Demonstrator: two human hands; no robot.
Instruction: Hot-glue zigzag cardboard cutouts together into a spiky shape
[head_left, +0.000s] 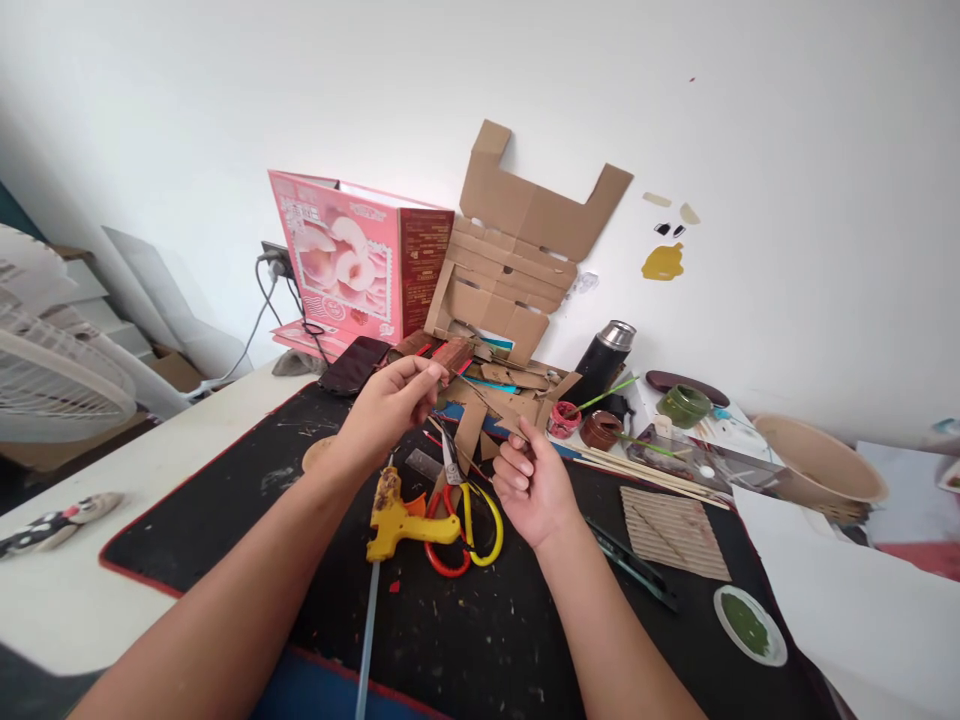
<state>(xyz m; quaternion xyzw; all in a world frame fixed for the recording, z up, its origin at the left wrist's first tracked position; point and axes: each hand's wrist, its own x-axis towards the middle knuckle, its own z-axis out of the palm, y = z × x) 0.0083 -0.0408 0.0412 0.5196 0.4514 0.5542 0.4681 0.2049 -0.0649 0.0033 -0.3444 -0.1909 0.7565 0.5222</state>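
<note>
My left hand [390, 410] is closed, thumb and forefinger pinched on one end of a thin brown strand [480, 392]. The strand slants down to the right toward my right hand [534, 480], whose fingers are curled and whose fingertips pinch its other end. Both hands are raised over the black mat. Below and between them lie scissors [471, 530] with red and yellow handles, and a yellow glue gun [390, 520] with a clear glue stick [367, 630] trailing from it. Behind the hands is a heap of cardboard scraps [514, 376].
Against the wall stand a pink box [341, 255] and a cut cardboard sheet [517, 230]. At the right are a black flask [600, 360], paint jars [600, 430], wooden sticks [660, 475], a dark green cutter [634, 570], corrugated cardboard [671, 530] and a green paint lid [750, 625].
</note>
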